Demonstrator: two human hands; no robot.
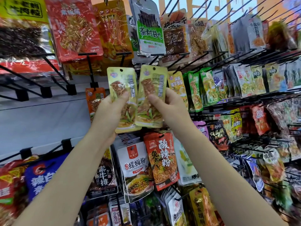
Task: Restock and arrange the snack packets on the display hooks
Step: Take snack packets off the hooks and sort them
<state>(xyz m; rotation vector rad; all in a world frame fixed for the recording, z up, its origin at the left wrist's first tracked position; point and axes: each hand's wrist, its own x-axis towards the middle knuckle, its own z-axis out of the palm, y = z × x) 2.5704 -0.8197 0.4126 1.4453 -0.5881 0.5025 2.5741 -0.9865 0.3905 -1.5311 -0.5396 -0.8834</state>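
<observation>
Two yellow snack packets with punched hang holes are held up side by side in front of the rack. My left hand (108, 115) grips the left yellow packet (122, 84), thumb across its front. My right hand (169, 106) pinches the right yellow packet (152, 79), which overlaps the left one's edge. Just behind and right of them a matching yellow packet (176, 84) hangs on a black display hook (180, 65). An orange packet (94, 98) hangs behind my left hand.
Rows of black hooks (91, 69) carry many packets: red and green ones above, a white noodle packet (135, 168) and an orange-red one (161, 160) below my wrists. Several bare hooks (52, 67) stick out at the left over a white back panel (40, 119).
</observation>
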